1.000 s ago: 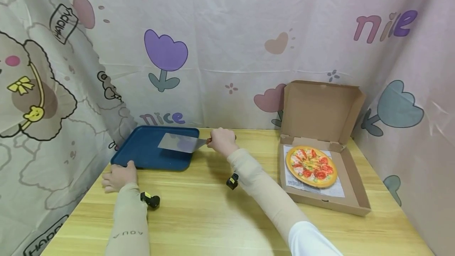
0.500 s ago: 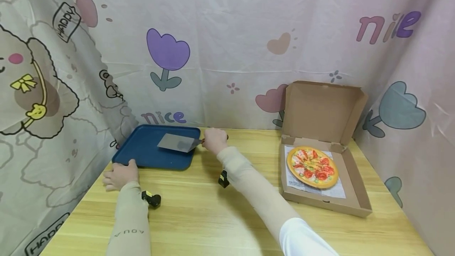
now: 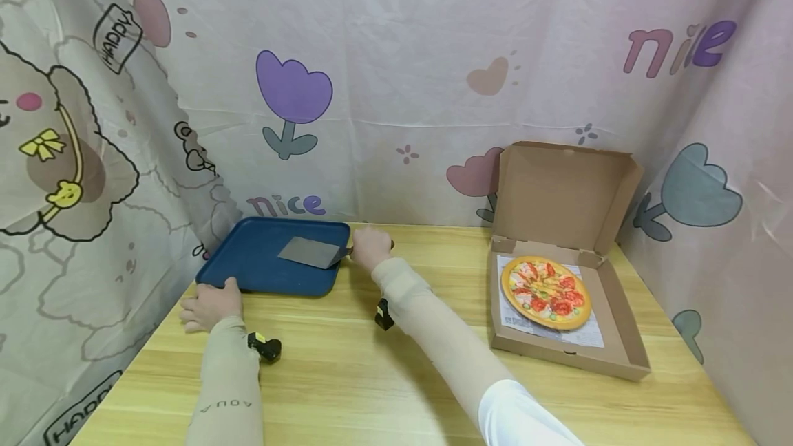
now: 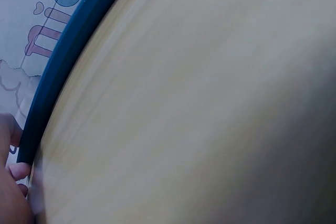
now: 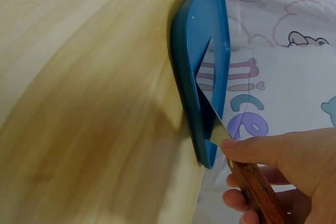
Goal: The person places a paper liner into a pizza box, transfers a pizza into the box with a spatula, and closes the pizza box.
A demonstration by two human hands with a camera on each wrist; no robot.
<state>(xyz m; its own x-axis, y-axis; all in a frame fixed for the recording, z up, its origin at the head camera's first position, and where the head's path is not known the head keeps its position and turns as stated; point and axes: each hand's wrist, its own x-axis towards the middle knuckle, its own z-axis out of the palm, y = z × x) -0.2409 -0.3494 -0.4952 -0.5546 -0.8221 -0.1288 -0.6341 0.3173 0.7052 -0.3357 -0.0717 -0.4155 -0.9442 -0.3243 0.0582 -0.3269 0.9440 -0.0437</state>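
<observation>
1. My right grip (image 3: 372,248) is curled round the wooden handle (image 5: 264,198) of the metal spatula (image 3: 308,252).
2. The spatula's long axis runs left from there, blade over the blue tray (image 3: 254,268).
3. My left grip (image 3: 213,305), farther away, touches the tray's corner; whether pinching, I can't tell.

Left hand (image 4: 13,198) partly outside left wrist view

Your left grip (image 4: 12,192), bottom left, partly cropped, holds the blue tray (image 4: 67,56) by its edge. Blurred worktop (image 4: 173,98) fills most of view. Lettered cloth (image 4: 18,24) behind, upper left.
</observation>
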